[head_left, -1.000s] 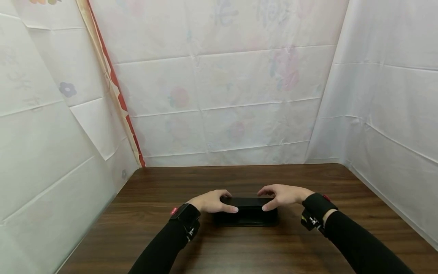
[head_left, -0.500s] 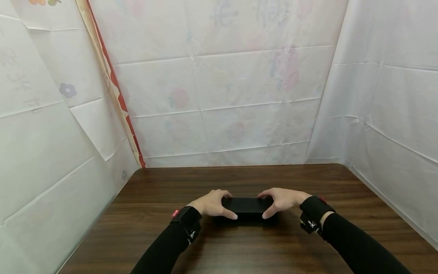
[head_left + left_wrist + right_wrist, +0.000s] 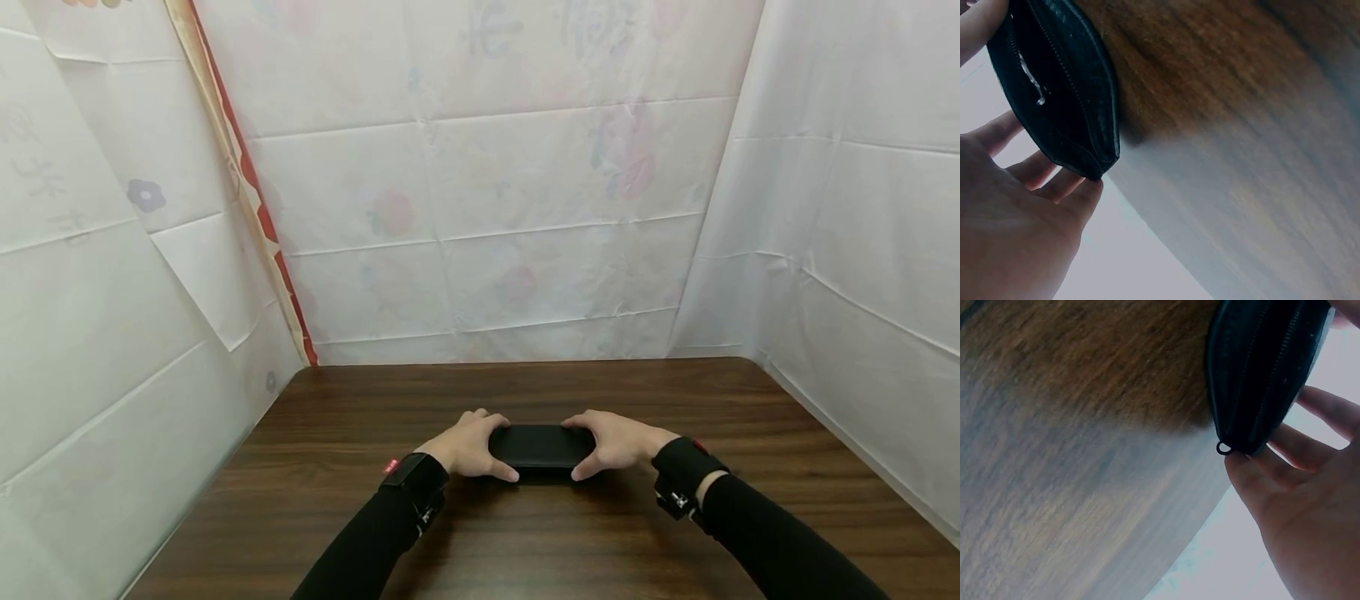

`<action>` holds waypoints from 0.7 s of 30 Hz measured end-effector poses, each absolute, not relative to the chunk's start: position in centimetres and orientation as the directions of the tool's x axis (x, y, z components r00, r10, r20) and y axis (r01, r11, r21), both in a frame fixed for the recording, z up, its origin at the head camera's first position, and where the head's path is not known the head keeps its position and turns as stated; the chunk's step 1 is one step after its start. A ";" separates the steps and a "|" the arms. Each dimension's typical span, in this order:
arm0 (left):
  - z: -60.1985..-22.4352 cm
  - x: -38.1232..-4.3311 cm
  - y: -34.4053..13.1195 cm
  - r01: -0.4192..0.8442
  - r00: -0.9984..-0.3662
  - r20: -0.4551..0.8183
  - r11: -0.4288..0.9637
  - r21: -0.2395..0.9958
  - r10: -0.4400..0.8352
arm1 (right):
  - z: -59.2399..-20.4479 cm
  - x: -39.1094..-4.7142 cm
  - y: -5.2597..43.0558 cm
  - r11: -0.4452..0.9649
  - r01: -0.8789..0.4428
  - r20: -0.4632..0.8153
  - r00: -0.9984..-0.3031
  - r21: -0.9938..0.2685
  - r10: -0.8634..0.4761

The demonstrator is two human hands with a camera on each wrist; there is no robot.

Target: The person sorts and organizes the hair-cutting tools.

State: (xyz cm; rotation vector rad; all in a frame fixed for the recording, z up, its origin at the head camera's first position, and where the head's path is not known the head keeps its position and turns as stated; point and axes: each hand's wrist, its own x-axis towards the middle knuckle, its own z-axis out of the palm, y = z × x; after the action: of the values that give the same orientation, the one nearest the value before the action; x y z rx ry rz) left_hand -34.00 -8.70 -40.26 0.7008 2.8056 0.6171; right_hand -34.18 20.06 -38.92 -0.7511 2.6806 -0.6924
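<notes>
A person's left hand (image 3: 467,448) and right hand (image 3: 617,442) hold a small black pouch (image 3: 542,446) between them, over the middle of a brown wooden table (image 3: 540,542). Each hand's fingers curve around one end, thumb on the near side, spread just wide enough for the pouch's depth. Gripping opposite ends probably shares the weight and keeps it level; sitting centrally, it seems easy for both arms to reach. Whether its underside touches the wood is unclear.

The pouch is long, with rounded ends and a smooth, leather-like top. The wrist views show dark lines of zipper teeth or stitching along one side, a silvery zipper pull (image 3: 1033,80), and a small dark ring (image 3: 1224,448) at one end. Whether the zipper is closed, I cannot tell.
</notes>
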 end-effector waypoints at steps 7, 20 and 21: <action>-40.6 -34.3 -8.6 0.417 -0.878 -0.051 0.812 0.408 0.476 | -39.1 -34.0 19.8 0.769 -0.457 -0.089 -0.833 -0.447 -0.546; -40.4 -33.7 -6.9 0.421 -0.891 -0.084 0.880 0.220 0.447 | -39.9 -34.0 20.0 0.762 -0.462 -0.089 -0.828 -0.454 -0.554; -40.4 -33.8 -6.9 0.424 -0.890 -0.083 0.881 0.209 0.448 | -40.0 -34.1 20.1 0.760 -0.463 -0.090 -0.826 -0.456 -0.557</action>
State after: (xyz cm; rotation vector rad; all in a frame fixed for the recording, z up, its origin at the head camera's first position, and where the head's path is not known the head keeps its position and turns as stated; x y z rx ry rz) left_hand -33.77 -6.86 -40.38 0.6804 2.9216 0.2808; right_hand -34.05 20.09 -39.95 -0.8039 2.7370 -0.6236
